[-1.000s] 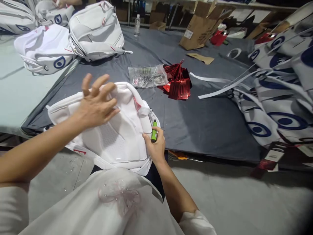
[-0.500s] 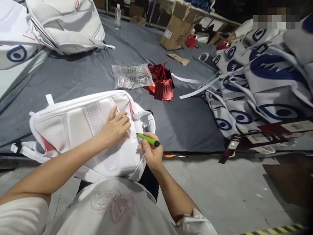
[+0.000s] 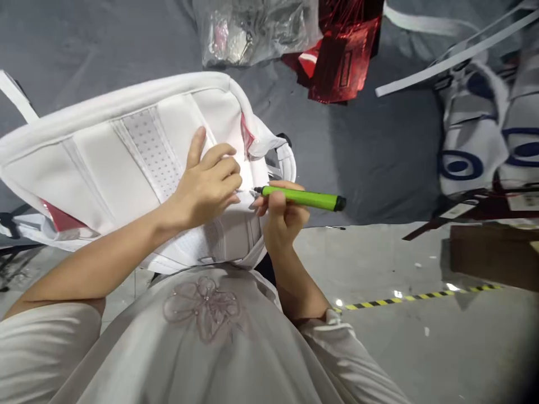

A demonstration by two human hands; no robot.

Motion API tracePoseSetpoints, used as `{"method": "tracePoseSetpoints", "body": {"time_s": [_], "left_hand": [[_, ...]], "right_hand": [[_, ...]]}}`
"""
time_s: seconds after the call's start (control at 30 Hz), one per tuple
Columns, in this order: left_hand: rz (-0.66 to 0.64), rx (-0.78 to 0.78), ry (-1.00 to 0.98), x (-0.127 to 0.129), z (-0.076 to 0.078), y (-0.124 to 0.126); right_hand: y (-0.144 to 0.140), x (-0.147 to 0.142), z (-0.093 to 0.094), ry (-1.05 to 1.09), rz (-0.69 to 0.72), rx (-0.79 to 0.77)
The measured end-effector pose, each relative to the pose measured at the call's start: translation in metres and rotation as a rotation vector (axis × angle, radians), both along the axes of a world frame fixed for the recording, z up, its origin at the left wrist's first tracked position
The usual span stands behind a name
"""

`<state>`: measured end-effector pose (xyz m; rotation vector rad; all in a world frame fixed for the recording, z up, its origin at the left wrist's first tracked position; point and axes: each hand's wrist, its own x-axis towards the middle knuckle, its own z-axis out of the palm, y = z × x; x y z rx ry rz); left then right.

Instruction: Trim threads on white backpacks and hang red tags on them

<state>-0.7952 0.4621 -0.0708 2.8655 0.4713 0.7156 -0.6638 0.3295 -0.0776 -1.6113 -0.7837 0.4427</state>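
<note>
A white backpack (image 3: 96, 168) lies tilted across the table edge against my lap, its padded side with a dotted mesh strip facing up. My left hand (image 3: 210, 179) rests palm down on it, fingers spread and the little finger raised slightly; thumb and forefinger press near a seam. In my right hand (image 3: 286, 216) is a green marker pen (image 3: 311, 198) with a black end, gripped between thumb and fingers. Its pointed tip is at the seam, close to my left thumb; whether it touches the fabric I cannot tell.
Beyond the backpack lie a clear plastic bag (image 3: 261, 33) of small parts and a bunch of shiny red tags (image 3: 343, 62). More white backpacks with blue eye shapes (image 3: 463, 163) are piled at the right, and a loose white strap (image 3: 455, 56) sticks out toward the middle.
My view has tipped down and come closer to the backpack. The pen has turned nearly level, its tip now nearer my left thumb. The left hand stays on the backpack.
</note>
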Motion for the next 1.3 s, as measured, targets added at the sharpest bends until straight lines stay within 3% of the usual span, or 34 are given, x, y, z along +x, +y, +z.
{"method": "tracePoseSetpoints", "body": {"time_s": [0.17,0.3,0.43,0.67,0.83,1.1,1.3], "left_hand": [[-0.042,0.032,-0.123,-0.003,0.000,-0.004],[0.124,0.017,-0.074,0.002,-0.001,-0.021],[0.114,0.003,-0.126,0.002,-0.013,-0.025],[0.086,0.138,-0.204,0.002,-0.029,-0.017],[0.042,0.112,-0.288,0.004,-0.031,-0.015],[0.062,0.181,-0.347,0.007,-0.033,-0.016],[0.125,0.213,-0.309,0.008,-0.037,-0.016]], "right_hand": [[0.008,-0.005,-0.006,-0.071,-0.026,0.042],[0.010,-0.004,-0.011,-0.063,0.010,0.057],[0.012,-0.002,-0.020,-0.028,0.018,0.057],[0.017,-0.001,-0.031,-0.100,0.041,-0.018],[0.019,0.000,-0.023,-0.165,-0.022,-0.087],[0.029,0.009,0.002,-0.223,0.078,-0.244],[0.034,0.012,0.004,-0.265,0.115,-0.256]]}}
